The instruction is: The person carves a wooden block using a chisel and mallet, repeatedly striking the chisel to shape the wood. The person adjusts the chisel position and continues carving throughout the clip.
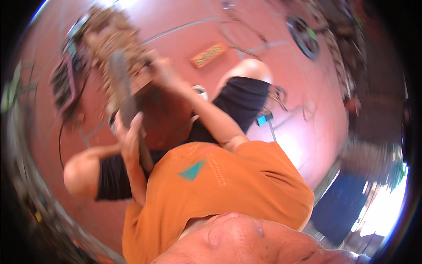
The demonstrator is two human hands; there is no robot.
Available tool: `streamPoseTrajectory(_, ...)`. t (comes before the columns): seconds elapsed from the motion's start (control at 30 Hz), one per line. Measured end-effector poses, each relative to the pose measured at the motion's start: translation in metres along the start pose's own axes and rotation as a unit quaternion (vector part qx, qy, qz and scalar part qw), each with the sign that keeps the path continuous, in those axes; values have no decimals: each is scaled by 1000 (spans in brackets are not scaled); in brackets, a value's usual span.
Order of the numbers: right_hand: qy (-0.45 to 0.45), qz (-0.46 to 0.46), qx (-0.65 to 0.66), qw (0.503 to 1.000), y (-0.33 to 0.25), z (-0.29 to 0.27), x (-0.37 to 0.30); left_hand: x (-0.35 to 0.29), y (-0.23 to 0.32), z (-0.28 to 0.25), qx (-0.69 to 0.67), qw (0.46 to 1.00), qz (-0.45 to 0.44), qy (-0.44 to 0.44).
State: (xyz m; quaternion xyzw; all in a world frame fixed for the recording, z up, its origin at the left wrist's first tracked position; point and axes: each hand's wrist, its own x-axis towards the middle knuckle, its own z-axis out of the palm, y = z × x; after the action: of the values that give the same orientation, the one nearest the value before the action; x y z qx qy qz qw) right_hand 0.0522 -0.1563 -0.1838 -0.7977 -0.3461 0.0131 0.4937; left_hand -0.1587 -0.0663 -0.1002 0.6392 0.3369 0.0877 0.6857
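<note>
My left hand (128, 134) is closed round a long grey-brown wooden bar (121, 81), which slants from my lap up over a carved wood piece (110, 33). The wood piece is brown with a rough, cut surface and stretches away at the far left. At its right edge is my right hand (161, 72), blurred, with the fingers drawn together by a small dark thing. What that thing is, I cannot make out. The wood's near end lies in shadow between my legs.
On the red tiled floor an orange-yellow box (209, 55) lies right of the wood. A dark round wheel-like thing (303, 37) is at the far right. A pink-framed dark object (68, 83) and a cable lie left. A small blue object (264, 119) lies by my right knee.
</note>
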Motion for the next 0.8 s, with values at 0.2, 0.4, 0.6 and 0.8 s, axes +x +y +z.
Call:
streamPoseTrajectory(0.2, 3, -91, 80, 993, -1, 11, 4, 5, 9, 20, -8, 998, 59, 5)
streamPoseTrajectory(0.4, 13, -105, 49, 993, -1, 14, -5, 4, 2, 22, 34, 993, 111, 26)
streamPoseTrajectory(0.6, -30, -92, 10, 995, -3, 11, -3, 16, -3, 16, 93, 982, 163, -33)
streamPoseTrajectory(0.8, -18, -76, 16, 997, 0, 12, -6, 11, 3, 19, 42, 984, 149, 88)
